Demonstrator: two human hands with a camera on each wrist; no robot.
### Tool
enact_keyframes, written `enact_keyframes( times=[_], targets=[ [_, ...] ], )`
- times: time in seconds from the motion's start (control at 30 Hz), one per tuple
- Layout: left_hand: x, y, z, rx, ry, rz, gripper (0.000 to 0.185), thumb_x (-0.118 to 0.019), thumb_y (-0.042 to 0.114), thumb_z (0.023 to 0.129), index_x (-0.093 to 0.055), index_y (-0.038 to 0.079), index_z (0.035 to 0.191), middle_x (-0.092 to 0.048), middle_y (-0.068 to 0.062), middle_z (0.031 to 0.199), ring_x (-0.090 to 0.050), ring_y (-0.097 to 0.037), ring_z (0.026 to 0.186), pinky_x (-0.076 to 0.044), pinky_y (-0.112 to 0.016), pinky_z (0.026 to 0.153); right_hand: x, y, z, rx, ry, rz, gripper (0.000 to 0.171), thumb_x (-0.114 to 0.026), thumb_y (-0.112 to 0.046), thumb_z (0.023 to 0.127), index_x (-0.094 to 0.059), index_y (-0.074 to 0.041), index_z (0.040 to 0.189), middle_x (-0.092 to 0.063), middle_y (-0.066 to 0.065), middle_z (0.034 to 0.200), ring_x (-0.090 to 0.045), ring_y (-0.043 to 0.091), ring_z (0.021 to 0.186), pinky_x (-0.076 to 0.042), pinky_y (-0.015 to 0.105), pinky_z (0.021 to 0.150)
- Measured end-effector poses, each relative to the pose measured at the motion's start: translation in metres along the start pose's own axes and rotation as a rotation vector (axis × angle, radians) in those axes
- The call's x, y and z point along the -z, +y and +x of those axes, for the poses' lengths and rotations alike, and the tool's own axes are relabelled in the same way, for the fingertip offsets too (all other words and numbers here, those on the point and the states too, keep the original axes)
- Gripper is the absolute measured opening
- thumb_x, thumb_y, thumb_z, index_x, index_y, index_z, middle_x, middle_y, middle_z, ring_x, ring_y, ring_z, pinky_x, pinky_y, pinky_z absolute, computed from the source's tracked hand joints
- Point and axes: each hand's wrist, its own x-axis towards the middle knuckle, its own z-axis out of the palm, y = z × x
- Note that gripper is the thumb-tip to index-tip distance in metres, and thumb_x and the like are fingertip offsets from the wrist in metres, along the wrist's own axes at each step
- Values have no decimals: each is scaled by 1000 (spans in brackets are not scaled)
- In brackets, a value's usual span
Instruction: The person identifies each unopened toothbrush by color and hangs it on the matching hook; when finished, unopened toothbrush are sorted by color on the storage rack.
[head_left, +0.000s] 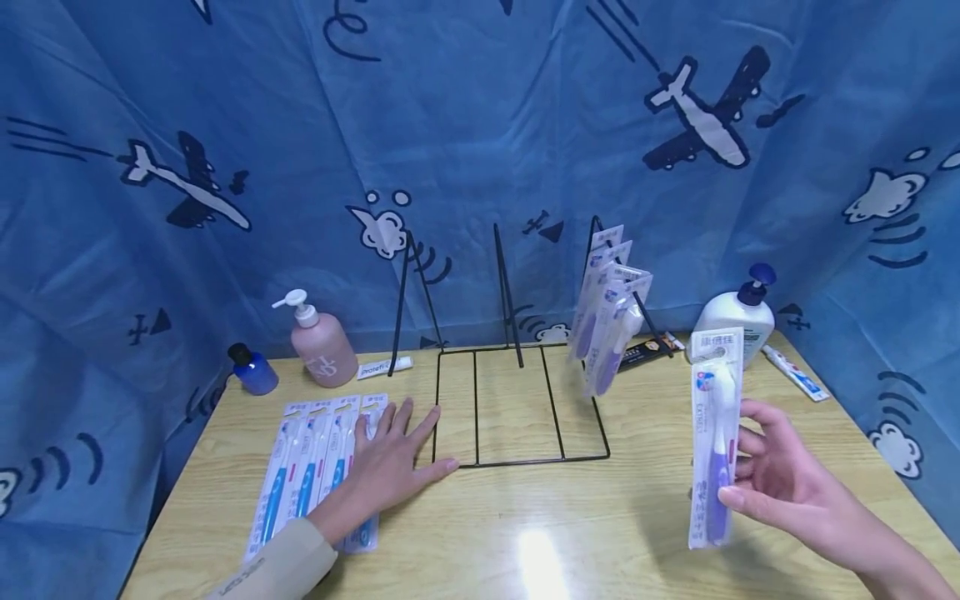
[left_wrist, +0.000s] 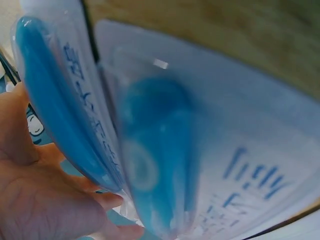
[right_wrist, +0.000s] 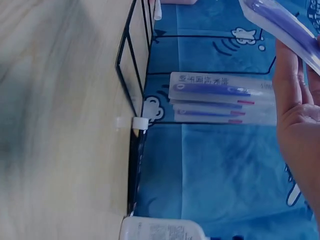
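Observation:
My right hand (head_left: 795, 483) holds a packaged purple toothbrush (head_left: 717, 450) upright over the right part of the table, thumb in front and fingers behind. In the right wrist view the same toothbrush (right_wrist: 282, 20) slants across the top right corner above the hand (right_wrist: 300, 112). My left hand (head_left: 390, 467) lies with fingers spread over the right end of a row of packaged blue toothbrushes (head_left: 281, 475), covering part of them. Close up in the left wrist view are two blue handles (left_wrist: 160, 145) under clear plastic. Several purple toothbrush packs (head_left: 611, 333) hang from the right prong of a black wire rack (head_left: 517, 462).
At back left stand a blue bottle (head_left: 257, 375), a pink pump bottle (head_left: 324, 350) and a small white tube (head_left: 385, 367). A white pump bottle (head_left: 738, 317), a black box (head_left: 645, 352) and a toothpaste tube (head_left: 797, 372) are at back right. Blue patterned cloth (head_left: 480, 125) hangs behind.

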Motion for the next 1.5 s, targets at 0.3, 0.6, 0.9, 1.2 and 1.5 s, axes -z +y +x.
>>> enact_keyframes(
  times=[0.3, 0.6, 0.9, 1.2, 1.5],
  targets=[
    [0, 1, 0, -6, 6, 14, 83, -55, 74, 104, -47, 23, 168, -30, -29, 172, -24, -56, 158, -5, -83, 118, -16, 3, 17, 26, -3, -48, 85, -51, 35, 93, -23, -5, 163, -68, 12, 139, -73, 25, 104, -61, 33, 84],
    [1, 2, -2, 19, -30, 4, 84, -57, 72, 104, -42, 23, 171, -26, -27, 175, -19, -55, 160, -3, -83, 119, -28, 7, 29, -19, 47, -103, 80, -55, 27, 98, -24, -8, 163, -69, 8, 138, -74, 26, 109, -62, 36, 85],
    [2, 2, -2, -4, -10, 2, 80, -58, 67, 106, -44, 20, 169, -30, -28, 173, -22, -56, 159, -4, -83, 118, -34, 22, 53, 31, 113, -47, 79, -54, 27, 99, -26, -11, 161, -70, 9, 127, -75, 23, 110, -63, 34, 86],
    [4, 5, -1, 8, -16, 79, 82, -55, 70, 106, -44, 21, 170, -32, -28, 172, -28, -55, 157, -10, -83, 118, -35, 35, 76, 97, 133, -8, 80, -52, 30, 97, -26, -10, 161, -68, 6, 139, -75, 23, 115, -63, 35, 88],
    [1, 7, 0, 12, -8, 78, 83, -54, 72, 105, -43, 22, 170, -32, -27, 172, -28, -55, 157, -9, -82, 119, -27, 52, 96, 56, 254, -66, 60, -58, 24, 100, -40, -8, 148, -73, -1, 132, -74, 15, 113, -61, 29, 90]
  ],
)
